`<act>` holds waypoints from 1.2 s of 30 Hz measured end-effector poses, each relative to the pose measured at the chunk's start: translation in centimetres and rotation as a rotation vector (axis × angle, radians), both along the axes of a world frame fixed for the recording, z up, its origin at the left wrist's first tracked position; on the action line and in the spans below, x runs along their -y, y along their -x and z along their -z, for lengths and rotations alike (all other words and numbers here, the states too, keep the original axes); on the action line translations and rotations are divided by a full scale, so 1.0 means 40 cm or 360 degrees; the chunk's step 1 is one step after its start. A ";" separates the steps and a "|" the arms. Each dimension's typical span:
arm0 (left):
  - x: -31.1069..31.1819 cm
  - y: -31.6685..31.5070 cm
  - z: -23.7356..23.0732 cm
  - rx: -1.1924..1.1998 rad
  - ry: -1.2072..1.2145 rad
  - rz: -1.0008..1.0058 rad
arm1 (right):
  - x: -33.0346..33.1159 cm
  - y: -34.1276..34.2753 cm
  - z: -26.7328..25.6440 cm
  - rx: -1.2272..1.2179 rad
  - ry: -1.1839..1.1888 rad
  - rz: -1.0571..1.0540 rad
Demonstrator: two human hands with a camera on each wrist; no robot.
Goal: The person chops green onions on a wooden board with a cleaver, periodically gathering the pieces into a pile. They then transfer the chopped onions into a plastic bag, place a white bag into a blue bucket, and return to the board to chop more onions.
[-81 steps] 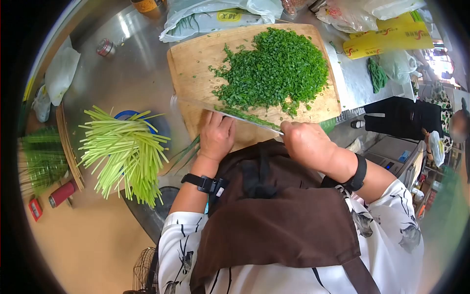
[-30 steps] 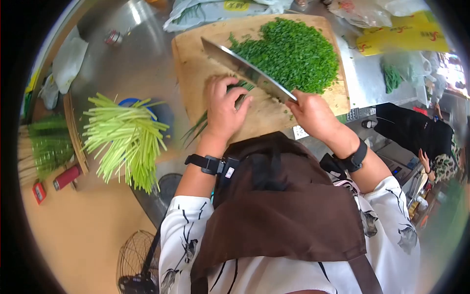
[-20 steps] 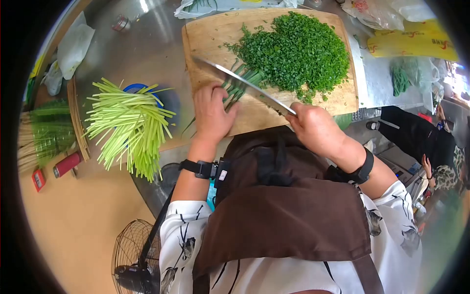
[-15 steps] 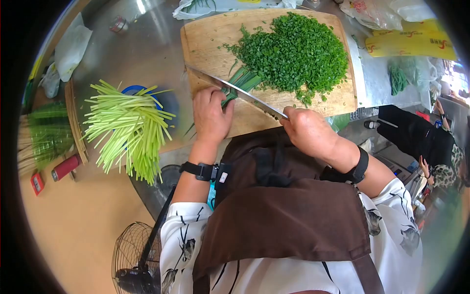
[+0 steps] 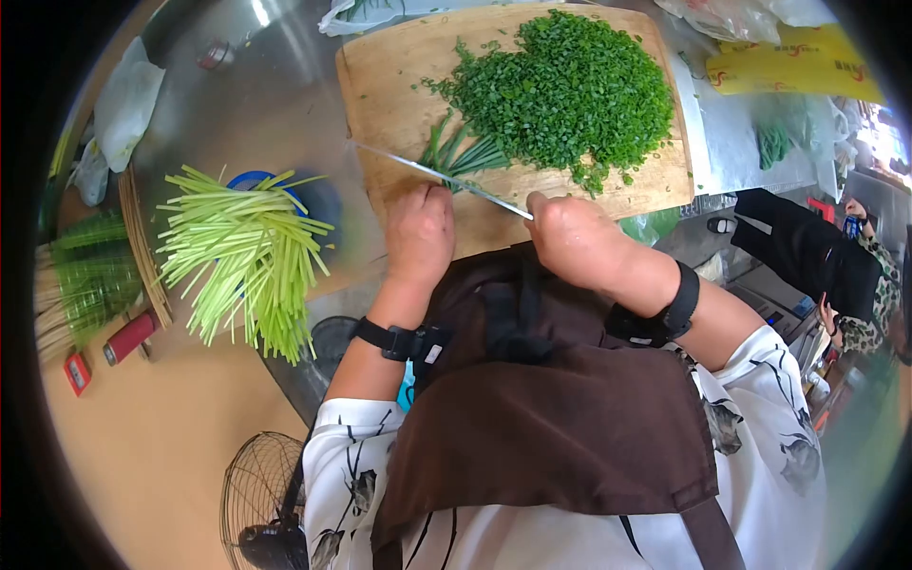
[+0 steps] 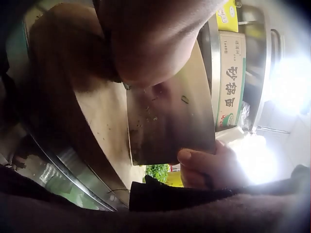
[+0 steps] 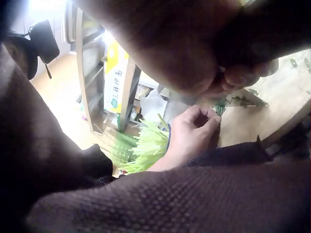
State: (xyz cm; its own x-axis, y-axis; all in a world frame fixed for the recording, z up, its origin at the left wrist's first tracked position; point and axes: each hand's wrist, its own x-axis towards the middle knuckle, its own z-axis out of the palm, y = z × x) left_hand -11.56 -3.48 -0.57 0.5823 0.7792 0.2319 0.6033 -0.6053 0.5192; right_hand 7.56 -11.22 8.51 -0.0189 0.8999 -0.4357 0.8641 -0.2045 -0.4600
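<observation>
Gripping the knife (image 5: 437, 174) in the right hand (image 5: 575, 242) and pinching green onions (image 5: 483, 155) in the left hand (image 5: 418, 237), fingers now tucked in tighter, seemingly steadying the bunch, left and near of the chopped heap (image 5: 579, 95) on the cutting board (image 5: 380, 85).

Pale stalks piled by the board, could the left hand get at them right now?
Probably yes: the stalks lie off to the left hand's outer side, with nothing seeming to stand between. It is holding the greens beside the knife, though, so it would likely have to let go first.
</observation>
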 end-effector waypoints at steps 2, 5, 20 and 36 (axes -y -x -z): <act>0.005 0.008 -0.008 0.0035 0.0074 0.0069 | 0.001 0.002 0.003 -0.0002 0.0012 -0.0006; 0.001 0.032 0.008 0.0211 0.0222 -0.0080 | 0.019 -0.010 0.003 -0.0056 -0.0196 -0.0036; -0.130 -0.099 0.014 0.0437 0.0208 -0.0086 | 0.117 -0.151 -0.038 -0.0491 -0.0334 0.0775; -0.084 -0.117 0.014 0.0383 0.0086 0.0179 | 0.089 -0.099 -0.029 -0.0024 -0.0171 0.0390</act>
State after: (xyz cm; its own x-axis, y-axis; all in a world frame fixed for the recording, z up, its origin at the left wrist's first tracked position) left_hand -6.87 -0.13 -1.12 0.5992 0.7276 0.3341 0.3891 -0.6293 0.6728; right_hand 11.54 -14.76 9.66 0.1993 0.9196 -0.3387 0.7877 -0.3559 -0.5029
